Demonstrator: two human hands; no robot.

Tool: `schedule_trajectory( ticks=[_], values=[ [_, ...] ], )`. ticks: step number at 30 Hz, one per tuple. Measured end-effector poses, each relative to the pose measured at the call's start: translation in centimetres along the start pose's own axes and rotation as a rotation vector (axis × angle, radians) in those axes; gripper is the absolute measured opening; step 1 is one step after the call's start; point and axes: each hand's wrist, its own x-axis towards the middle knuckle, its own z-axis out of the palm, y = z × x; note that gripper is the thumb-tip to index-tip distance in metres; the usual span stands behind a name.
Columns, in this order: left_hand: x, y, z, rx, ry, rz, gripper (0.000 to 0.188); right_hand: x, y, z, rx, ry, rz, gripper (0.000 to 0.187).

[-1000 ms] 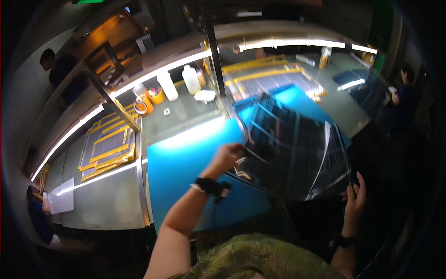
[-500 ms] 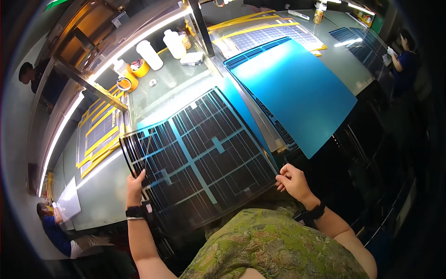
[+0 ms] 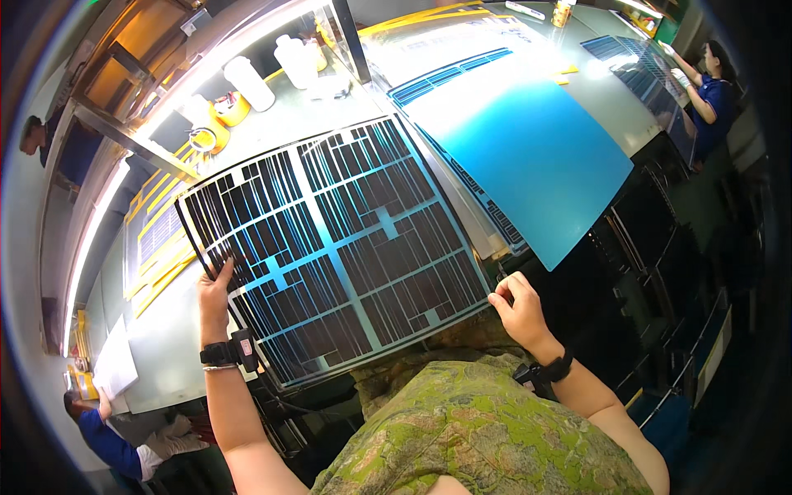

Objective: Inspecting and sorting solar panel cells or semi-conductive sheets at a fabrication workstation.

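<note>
A large dark sheet [image 3: 396, 285] with a pattern of rectangles and thin pale-blue lines is tilted up over the table's near edge. Closed on its left edge is my left hand [image 3: 216, 293], thumb on the face. At the sheet's lower right corner, my right hand [image 3: 521, 309] has its fingers curled in a pinch, the thumb tip by the corner. A small dark tip shows just above those fingers; what they hold is too small to make out. To the right, a plain blue sheet [image 3: 553, 165] lies on top of other patterned sheets [image 3: 462, 169] and overhangs the table's edge.
White bottles [image 3: 249, 84] and orange tape rolls [image 3: 231, 109] stand at the back under a bright tube light. Yellow-taped panels [image 3: 157, 231] lie at the left. A co-worker [image 3: 714, 91] handles a dark panel at far right; another person [image 3: 115, 437] holds a white sheet at lower left.
The dark sheet's far and left sides have risen, turning its face more toward me. My left hand has moved up and left with it; the right hand stays near the corner.
</note>
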Motion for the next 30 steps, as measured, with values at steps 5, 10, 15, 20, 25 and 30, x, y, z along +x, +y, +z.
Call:
schedule_trajectory(
  ticks=[5, 10, 15, 20, 25, 30],
  values=[
    [0.1, -0.7, 0.1, -0.025, 0.017, -0.056, 0.014, 0.7, -0.4, -0.3, 0.118, -0.167, 0.236, 0.016],
    [0.6, -1.7, -3.3, -0.019, -0.126, -0.326, 0.021, 1.9, -1.4, -0.9, 0.146, -0.120, 0.109, 0.016],
    [3.5, -4.9, -5.0, -0.160, -0.078, -0.555, 0.021, 2.4, -1.2, -1.6, 0.061, -0.086, 0.095, 0.015],
    [7.6, -5.9, -1.8, 0.124, 0.110, -0.215, 0.024, 1.6, 0.3, -3.1, 0.035, -0.120, 0.231, 0.014],
    [10.4, -8.2, -1.5, 0.633, 0.252, -0.170, 0.034, 1.7, 0.4, -2.1, 0.066, -0.142, 0.233, 0.016],
    [9.8, -4.4, 1.2, 0.782, 0.256, -0.092, 0.045, 1.4, 0.6, -2.4, 0.122, -0.114, 0.334, 0.017]
  ],
)
